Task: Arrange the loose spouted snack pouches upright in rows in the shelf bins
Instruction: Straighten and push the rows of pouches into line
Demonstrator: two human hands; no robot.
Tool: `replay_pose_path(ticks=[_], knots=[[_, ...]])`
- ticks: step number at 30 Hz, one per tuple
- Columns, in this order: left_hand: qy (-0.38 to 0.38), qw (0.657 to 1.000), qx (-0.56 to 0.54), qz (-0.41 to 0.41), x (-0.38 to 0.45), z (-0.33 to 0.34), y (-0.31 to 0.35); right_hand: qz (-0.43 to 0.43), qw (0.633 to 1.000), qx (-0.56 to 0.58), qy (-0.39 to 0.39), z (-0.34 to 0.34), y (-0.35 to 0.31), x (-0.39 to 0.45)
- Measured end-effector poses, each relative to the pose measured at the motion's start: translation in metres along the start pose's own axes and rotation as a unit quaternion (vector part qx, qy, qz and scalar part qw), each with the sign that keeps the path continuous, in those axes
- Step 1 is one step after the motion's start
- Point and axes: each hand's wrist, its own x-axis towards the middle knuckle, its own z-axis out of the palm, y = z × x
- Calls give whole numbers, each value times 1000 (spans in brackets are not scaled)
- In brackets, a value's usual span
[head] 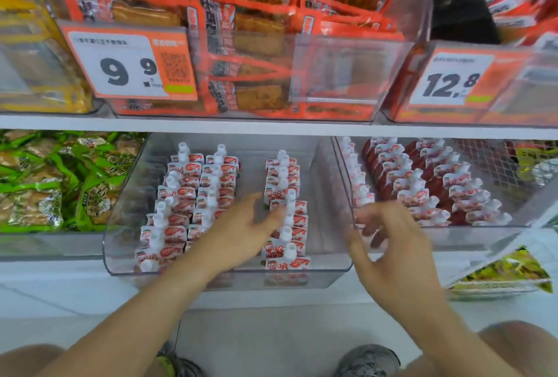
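Left hand (250, 222), grip released, steadies the right row of spouted pouches (285, 210) upright in the clear bin (329, 268); right hand (389, 243) hovers, empty.

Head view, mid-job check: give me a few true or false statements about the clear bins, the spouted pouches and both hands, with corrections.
1. The clear plastic centre bin holds three rows of white-capped red-and-white spouted pouches. True.
2. An empty gap separates the middle row from the right-hand row. True.
3. The left hand grips a pouch lifted clear of the bin. False: it reaches open into the bin, fingers at the right-hand row, lifting nothing.
4. The right hand is open, at the wall between the centre bin and the clear right bin. True.
5. The right bin is empty. False: it holds rows of spouted pouches.
6. The orange price tag above reads 12.8. False: it reads 9.9.
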Motion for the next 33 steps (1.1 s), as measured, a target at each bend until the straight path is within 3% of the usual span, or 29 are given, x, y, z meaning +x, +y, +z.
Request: replay_pose_path(ticks=[2, 5, 11, 14, 18, 25, 30, 33], knots=[[-37, 995, -81, -51, 15, 16, 3, 120, 989, 52, -67, 5, 15, -34], [-55, 991, -101, -70, 30, 40, 1, 203, 951, 189, -133, 15, 31, -42], [-82, 967, -212, -118, 41, 49, 1, 189, 940, 238, -154, 9, 32, -37], [46, 979, -133, -146, 56, 35, -9, 188, 938, 246, -156, 8, 38, -32], [121, 960, -211, -139, 80, 31, -2, 189, 941, 235, -152, 11, 39, -29], [53, 950, -284, -118, 115, 57, 13, 193, 922, 300, -150, 16, 43, -30], [58, 938, -310, -144, 137, 57, 7, 205, 905, 340, -151, 22, 44, -27], [23, 948, -279, -150, 138, 62, 14, 203, 899, 356, -154, 21, 46, -24]])
